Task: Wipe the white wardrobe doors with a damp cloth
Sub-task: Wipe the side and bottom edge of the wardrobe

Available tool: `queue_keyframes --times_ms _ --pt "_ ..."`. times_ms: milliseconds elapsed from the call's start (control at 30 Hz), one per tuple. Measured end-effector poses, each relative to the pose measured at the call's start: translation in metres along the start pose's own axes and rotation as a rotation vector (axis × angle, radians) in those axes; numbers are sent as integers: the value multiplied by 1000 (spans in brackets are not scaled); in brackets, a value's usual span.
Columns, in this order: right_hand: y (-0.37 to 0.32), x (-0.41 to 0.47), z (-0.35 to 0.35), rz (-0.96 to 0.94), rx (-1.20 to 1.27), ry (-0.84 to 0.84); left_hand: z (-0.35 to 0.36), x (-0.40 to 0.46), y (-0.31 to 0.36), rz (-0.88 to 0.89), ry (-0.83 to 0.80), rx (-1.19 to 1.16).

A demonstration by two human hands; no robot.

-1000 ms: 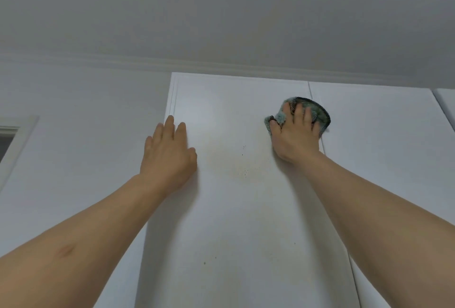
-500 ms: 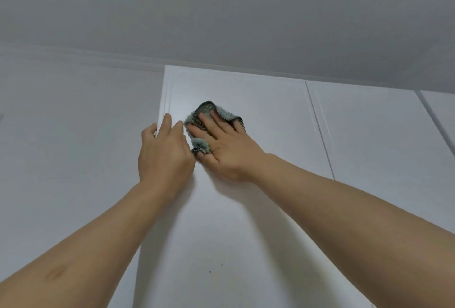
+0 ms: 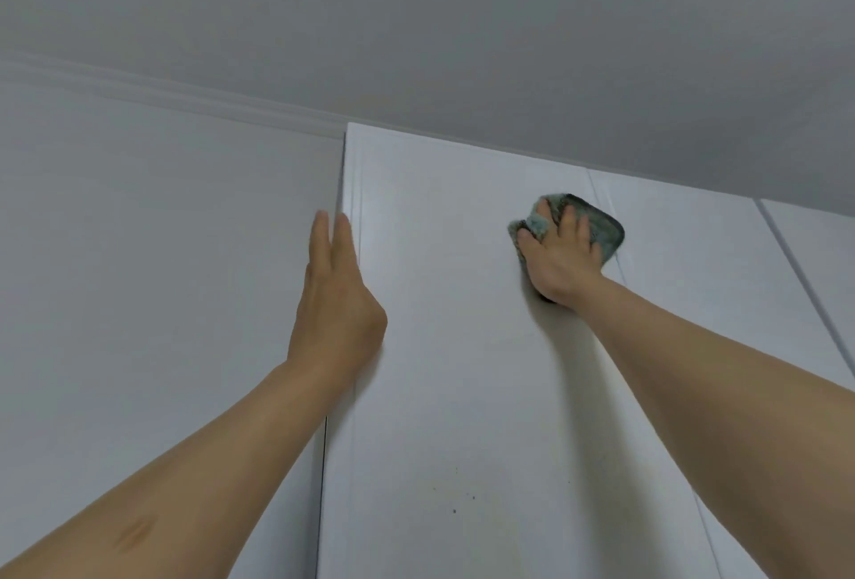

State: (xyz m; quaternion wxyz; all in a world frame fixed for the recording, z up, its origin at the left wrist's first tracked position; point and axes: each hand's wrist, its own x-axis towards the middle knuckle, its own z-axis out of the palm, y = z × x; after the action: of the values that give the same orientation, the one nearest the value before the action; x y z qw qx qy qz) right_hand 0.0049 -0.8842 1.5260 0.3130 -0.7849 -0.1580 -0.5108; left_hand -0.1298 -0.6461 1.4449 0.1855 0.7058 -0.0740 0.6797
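My right hand [image 3: 562,259] presses the damp cloth [image 3: 601,229] flat against the white wardrobe door [image 3: 462,347], fingers spread and slightly bent over the bunched blue-green fabric, with the thumb hooked at its left edge. The cloth sits near the door's upper right corner, touching the seam that splits this door from the neighbouring door [image 3: 694,277] to its right. Half a second ago this hand and cloth were far over at the door's upper left, almost touching my left hand; they have since swept across to the right side, about where they were a second ago.

My left hand [image 3: 335,301] lies open, fingers straight and together, its edge resting along the door's left border, fingertips pointing up. It has stayed at that border throughout, though it now looks turned more edge-on than before.

Low on the door, well below both hands, I see a few small dark specks [image 3: 454,510]. Left of the door is a plain wall [image 3: 162,277] with a moulding [image 3: 185,92] along its top, and the ceiling [image 3: 462,23] meets the door's upper edge.
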Motion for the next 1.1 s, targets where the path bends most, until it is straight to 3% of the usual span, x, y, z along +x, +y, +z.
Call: queue_keyframes --times_ms 233,400,567,767,900,1100 --pt "-100 -40 20 -467 -62 -17 1 0 -8 -61 3 -57" --pt "-79 -81 38 -691 -111 -15 1 -2 -5 -88 29 6" --pt "17 -75 28 -566 -120 -1 9 -5 9 -185 53 74" --pt "112 -57 12 -119 -69 40 12 -9 16 -203 78 93" --pt "64 -61 21 45 46 28 9 -11 17 -224 86 108" --pt "-42 -77 41 -257 41 63 7 -13 19 -235 76 72"
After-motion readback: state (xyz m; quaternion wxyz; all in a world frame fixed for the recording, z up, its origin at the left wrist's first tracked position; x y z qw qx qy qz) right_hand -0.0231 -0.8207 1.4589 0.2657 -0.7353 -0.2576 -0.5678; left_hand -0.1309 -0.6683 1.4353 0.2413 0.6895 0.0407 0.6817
